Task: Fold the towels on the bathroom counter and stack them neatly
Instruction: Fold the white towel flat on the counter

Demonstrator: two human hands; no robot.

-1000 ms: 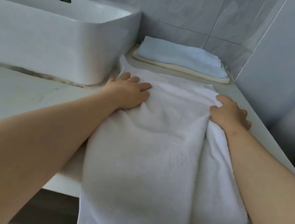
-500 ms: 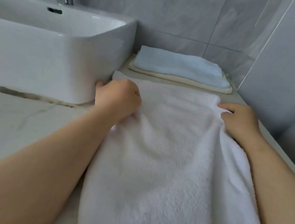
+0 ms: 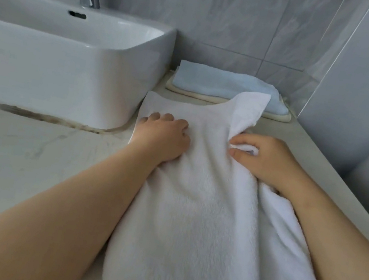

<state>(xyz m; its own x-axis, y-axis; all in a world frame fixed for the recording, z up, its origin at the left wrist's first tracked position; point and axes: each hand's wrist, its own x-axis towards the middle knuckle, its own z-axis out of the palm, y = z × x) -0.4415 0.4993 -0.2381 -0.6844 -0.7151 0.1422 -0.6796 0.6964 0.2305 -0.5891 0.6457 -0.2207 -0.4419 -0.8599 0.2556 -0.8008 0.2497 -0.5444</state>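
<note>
The white towel (image 3: 204, 205) lies lengthwise on the tabletop (image 3: 26, 161), its long axis running straight away from the person toward the tiled wall, its near end reaching the front edge of the tabletop and going out of view. The right hand (image 3: 266, 159) is clenched on the towel's far right corner: its grip pinches a bunched fold of cloth, and the corner flap stands up just beyond the fingers, tipped toward the wall. The left hand (image 3: 162, 136) has no grasp; it lies flat, fingers spread, pressing the towel's far left part down, level with the right grip and just beside the sink (image 3: 68, 65).

Beyond both hands, past the raised flap, sits the folded blue towel (image 3: 223, 82) on top of a cream one (image 3: 278, 117), close to the wall.

The step in hand looks like the first fold. The loose length lies entirely on the near side of the grip, so the right hand, which alone holds cloth, would have to carry its corner back along the long axis toward the body, or across toward the left hand, which pins the other side.
</note>
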